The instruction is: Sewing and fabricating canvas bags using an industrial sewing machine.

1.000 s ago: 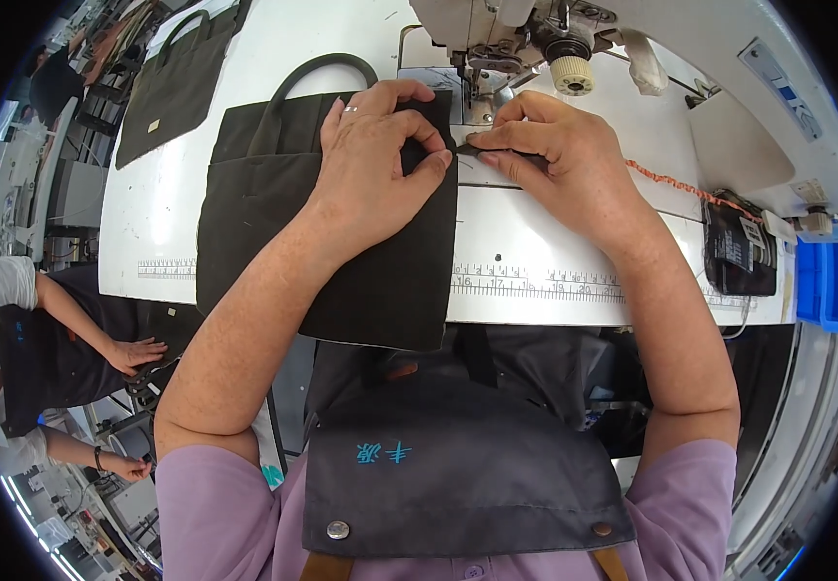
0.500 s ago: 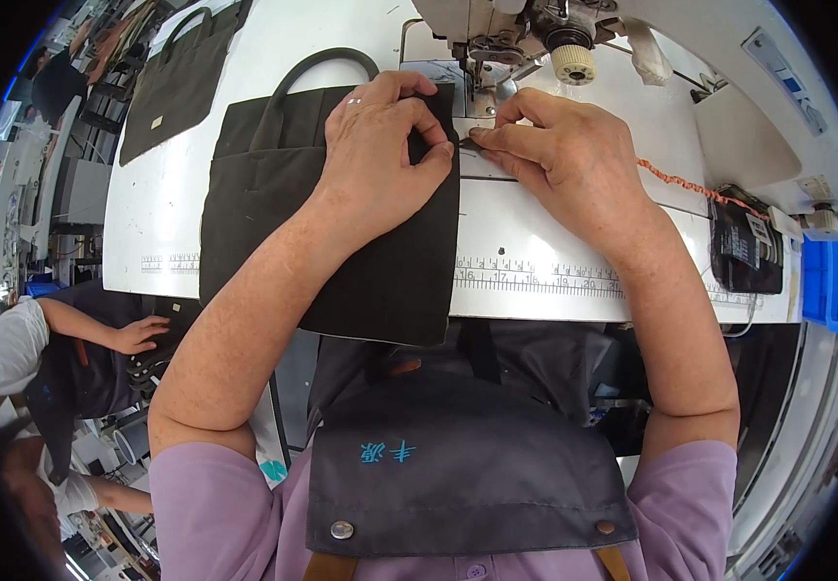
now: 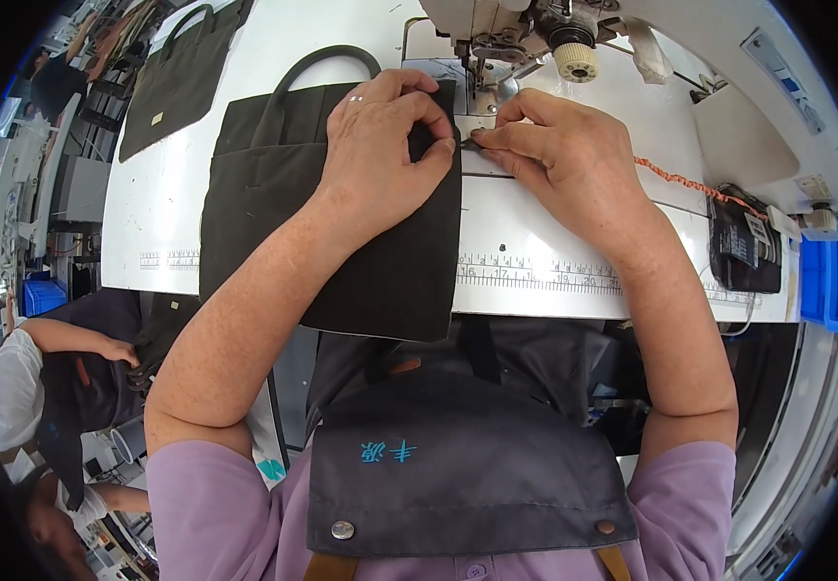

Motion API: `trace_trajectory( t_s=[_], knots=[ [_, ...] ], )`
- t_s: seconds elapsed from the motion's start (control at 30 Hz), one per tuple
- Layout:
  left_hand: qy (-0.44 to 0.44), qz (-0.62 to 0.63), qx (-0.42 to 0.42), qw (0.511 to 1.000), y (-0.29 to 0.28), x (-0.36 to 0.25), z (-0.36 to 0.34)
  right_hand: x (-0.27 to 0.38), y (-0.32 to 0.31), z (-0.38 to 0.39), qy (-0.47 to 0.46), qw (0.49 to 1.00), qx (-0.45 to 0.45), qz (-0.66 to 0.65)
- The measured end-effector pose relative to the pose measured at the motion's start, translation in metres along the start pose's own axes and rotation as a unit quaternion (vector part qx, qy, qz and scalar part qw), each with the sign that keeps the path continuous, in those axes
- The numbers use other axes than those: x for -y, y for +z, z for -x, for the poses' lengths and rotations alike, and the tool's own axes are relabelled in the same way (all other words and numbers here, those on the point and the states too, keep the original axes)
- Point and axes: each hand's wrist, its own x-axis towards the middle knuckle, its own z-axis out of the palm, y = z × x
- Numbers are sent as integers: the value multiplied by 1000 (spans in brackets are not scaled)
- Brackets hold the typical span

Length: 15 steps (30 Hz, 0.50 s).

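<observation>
A dark fabric bag panel [image 3: 380,261] with a looped handle [image 3: 327,56] lies flat on the white table, its lower edge over the front. My left hand [image 3: 380,136] rests on its upper right part, thumb and forefinger closed together at the right edge. Just beyond that edge, my right hand [image 3: 564,145] pinches a small dark strip [image 3: 470,143], seemingly fabric; whether it is joined to the bag is unclear. Both hands are just in front of the sewing machine's needle and presser foot [image 3: 480,92], and the bag's edge lies left of the foot.
The sewing machine's head [image 3: 511,29] overhangs the far side. A second dark bag [image 3: 182,82] lies at the far left. A ruler strip [image 3: 535,275] runs along the front; a dark pouch [image 3: 744,242] and orange cord [image 3: 671,176] are at the right. Another person's arm [image 3: 80,337] shows at left.
The bag has shifted very slightly up and to the right, with both hands nearly still. At left, the other person's hand has drawn back and down.
</observation>
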Motion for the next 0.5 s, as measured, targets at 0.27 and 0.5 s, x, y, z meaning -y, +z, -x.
trace_trajectory(
  t_s=[0.27,0.5],
  knots=[
    [109,-41,73,991,-26,0,20,2,-1,1,8,1000,-3,14],
    [102,-57,70,991,-20,-5,19,3,2,3,28,999,-15,28]
  ],
)
